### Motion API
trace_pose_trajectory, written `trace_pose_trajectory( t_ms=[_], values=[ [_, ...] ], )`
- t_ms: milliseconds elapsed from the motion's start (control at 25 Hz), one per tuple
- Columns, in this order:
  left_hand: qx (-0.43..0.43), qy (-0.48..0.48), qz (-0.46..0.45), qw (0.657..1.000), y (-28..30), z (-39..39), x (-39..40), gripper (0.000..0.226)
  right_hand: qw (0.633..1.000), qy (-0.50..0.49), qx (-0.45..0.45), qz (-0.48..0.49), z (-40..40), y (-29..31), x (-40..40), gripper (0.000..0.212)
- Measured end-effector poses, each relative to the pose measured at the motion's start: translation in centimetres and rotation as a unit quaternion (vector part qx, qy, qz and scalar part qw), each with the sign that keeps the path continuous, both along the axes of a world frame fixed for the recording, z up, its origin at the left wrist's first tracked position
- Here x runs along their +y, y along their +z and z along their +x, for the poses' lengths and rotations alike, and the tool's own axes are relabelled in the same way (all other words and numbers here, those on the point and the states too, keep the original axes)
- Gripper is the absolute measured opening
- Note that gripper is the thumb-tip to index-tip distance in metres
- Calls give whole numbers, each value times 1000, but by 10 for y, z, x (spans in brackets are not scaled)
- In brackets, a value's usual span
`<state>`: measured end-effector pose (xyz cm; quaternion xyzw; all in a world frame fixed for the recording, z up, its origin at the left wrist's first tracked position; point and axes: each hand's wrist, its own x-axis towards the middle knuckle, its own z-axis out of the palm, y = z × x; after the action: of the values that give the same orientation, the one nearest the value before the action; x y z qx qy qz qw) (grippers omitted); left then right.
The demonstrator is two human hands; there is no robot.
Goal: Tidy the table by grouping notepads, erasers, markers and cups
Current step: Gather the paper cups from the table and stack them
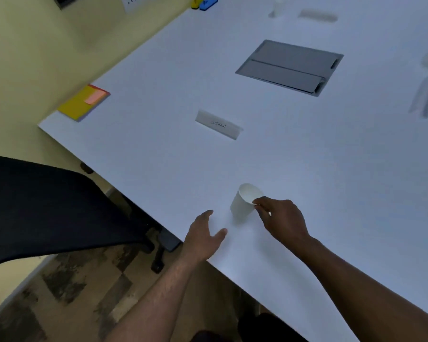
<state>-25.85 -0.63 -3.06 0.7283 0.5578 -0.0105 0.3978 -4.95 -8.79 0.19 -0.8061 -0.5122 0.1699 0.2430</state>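
A white paper cup stands tilted on the white table near its front edge. My right hand pinches the cup's rim on its right side. Just left of the cup, my left hand rests open over the table edge and holds nothing. Yellow and red notepads with a pink sticky pad on top lie at the table's left corner. Yellow and blue erasers sit at the far left edge. Blurred markers lie at the right edge.
A folded white name card stands mid-table. A grey cable hatch is set into the tabletop behind it. Another white cup and a white block sit far back. A black office chair stands left of the table.
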Motion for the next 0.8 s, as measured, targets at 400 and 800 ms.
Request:
trace_pose_trajectory(
  t_ms=[400,800],
  values=[
    [240,-227,-14,944,-43,86,114,118,991,-109,-11,-74,104,-31,135,36],
    [258,-274,29,926,-46,96,128,127,979,-168,29,-116,136,-47,211,35]
  ],
)
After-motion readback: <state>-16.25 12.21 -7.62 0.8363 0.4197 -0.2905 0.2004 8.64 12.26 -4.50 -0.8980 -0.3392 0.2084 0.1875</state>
